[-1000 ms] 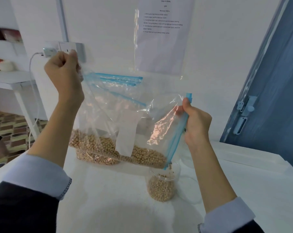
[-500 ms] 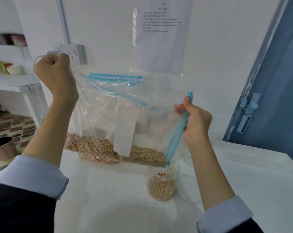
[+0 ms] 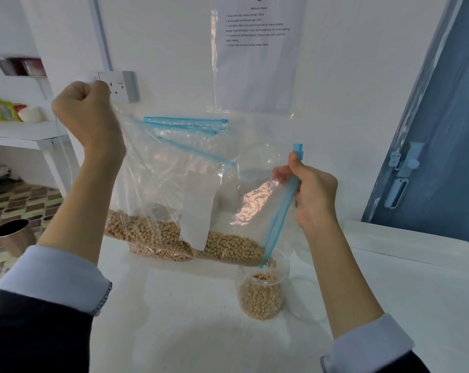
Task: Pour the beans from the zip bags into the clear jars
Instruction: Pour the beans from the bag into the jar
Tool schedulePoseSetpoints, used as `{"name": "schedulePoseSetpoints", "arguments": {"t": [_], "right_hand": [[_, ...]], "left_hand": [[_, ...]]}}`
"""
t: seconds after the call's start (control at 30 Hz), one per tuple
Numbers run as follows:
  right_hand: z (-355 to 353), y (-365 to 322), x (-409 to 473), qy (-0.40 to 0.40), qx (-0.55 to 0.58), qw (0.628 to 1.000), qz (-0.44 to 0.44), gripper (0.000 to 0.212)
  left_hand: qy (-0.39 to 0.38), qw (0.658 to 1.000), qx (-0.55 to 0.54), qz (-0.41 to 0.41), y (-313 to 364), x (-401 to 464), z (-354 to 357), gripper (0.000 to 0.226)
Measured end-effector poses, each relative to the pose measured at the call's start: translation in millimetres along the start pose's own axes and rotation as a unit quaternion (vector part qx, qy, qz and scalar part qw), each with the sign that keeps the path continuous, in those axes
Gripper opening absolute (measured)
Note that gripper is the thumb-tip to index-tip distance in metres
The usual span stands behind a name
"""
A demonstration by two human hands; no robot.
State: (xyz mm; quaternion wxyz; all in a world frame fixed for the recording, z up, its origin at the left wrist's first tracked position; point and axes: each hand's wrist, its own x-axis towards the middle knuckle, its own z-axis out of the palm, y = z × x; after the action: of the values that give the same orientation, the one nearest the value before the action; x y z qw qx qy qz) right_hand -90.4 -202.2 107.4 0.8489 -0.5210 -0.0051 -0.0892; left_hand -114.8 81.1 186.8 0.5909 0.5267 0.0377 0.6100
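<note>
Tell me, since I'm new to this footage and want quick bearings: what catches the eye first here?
A big clear zip bag held up mid-frame, beans pooled along its bottom edge. The left hand grips its upper corner; the right hand pinches the blue zip strip. Below that strip's lower end, a clear jar of beans stands on the white table.

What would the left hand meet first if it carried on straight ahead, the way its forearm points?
Probably the wall socket: the left hand, gripping a corner of the zip bag, sits right in front of it in this view. Depth is unclear, so the gap between them cannot be judged.
</note>
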Motion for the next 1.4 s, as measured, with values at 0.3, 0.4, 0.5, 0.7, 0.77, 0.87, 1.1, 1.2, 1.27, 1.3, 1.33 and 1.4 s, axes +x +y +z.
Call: {"name": "schedulePoseSetpoints", "arguments": {"t": [0.3, 0.4, 0.5, 0.7, 0.77, 0.87, 1.1, 1.2, 1.27, 1.3, 1.33, 1.4], "right_hand": [[6, -3, 0, -0.020, 0.020, 1.000, -0.011, 0.028], [11, -5, -2, -0.041, 0.024, 0.999, -0.011, 0.027], [15, -7, -1, -0.046, 0.015, 0.999, -0.021, 0.029], [22, -9, -5, -0.066, 0.016, 0.997, -0.023, 0.029], [24, -7, -5, -0.060, 0.022, 0.998, -0.022, 0.028], [27, -8, -3, -0.065, 0.023, 0.997, -0.026, 0.028], [28, -4, -4, -0.056, 0.035, 0.998, -0.025, 0.027], [25, -2, 0, -0.026, 0.058, 0.998, -0.028, 0.026], [24, -1, -1, -0.046, 0.053, 0.997, -0.025, 0.026], [23, 0, -1, -0.045, 0.055, 0.997, -0.027, 0.027], [21, 1, 0, -0.033, 0.059, 0.997, -0.030, 0.028], [18, 1, 2, -0.018, 0.060, 0.997, -0.033, 0.028]], "left_hand": [[0.004, 1.000, -0.002, 0.009, -4, 6, -3, 0.033], [0.009, 1.000, 0.000, 0.012, -2, 10, -4, 0.033], [0.005, 1.000, -0.024, 0.014, -2, 15, -8, 0.035], [0.009, 1.000, -0.026, 0.008, 0, 18, -9, 0.035], [0.014, 0.999, -0.027, 0.013, 1, 18, -8, 0.035], [0.014, 0.999, -0.030, 0.008, 0, 20, -9, 0.036], [0.016, 1.000, -0.023, 0.007, 1, 22, -8, 0.033], [0.000, 0.998, -0.054, 0.010, 2, 20, -6, 0.034], [-0.001, 0.998, -0.055, 0.010, 4, 15, -3, 0.035], [-0.003, 0.999, -0.053, 0.012, 5, 13, -2, 0.035], [-0.005, 0.998, -0.054, 0.013, 5, 12, -1, 0.035], [-0.008, 0.998, -0.059, 0.013, 4, 11, -1, 0.035]]}}
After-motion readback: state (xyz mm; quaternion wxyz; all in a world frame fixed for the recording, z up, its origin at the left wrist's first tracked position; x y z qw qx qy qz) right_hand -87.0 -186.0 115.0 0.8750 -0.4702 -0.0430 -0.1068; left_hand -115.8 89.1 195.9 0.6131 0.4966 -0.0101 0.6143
